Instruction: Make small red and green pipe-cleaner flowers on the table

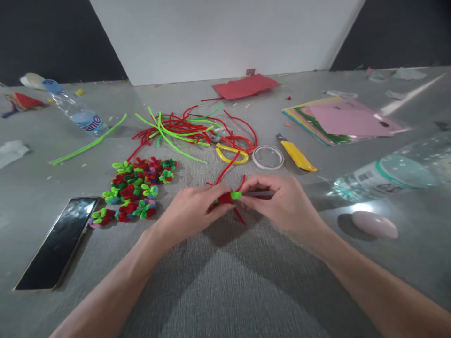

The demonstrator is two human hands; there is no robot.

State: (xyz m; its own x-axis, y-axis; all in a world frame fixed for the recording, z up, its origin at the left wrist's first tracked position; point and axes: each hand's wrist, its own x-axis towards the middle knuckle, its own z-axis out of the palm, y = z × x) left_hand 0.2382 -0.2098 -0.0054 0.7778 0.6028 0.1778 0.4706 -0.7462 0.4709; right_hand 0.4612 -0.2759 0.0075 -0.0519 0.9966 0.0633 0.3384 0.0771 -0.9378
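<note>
Between my two hands is a small red and green pipe-cleaner piece (225,197). My left hand (197,206) is closed around its red part, with thumb and forefinger pinched. At its bright green end, my right hand (278,195) pinches too; a thin dark strip shows between those fingers, its kind unclear. Loose red pipe cleaners (240,217) lie on the table just under and behind my hands. To the left sits a cluster of finished-looking red and green pipe-cleaner shapes (129,192). Beyond my hands lie scissors with yellow and orange handles (232,160).
Red and green pipe cleaners (176,126) are heaped at the back. A tape roll (268,157) and a yellow cutter (298,156) lie right of the scissors. A phone (58,244), bottles (82,115) (384,176), a mouse (375,224) and coloured paper (341,117) surround the workspace.
</note>
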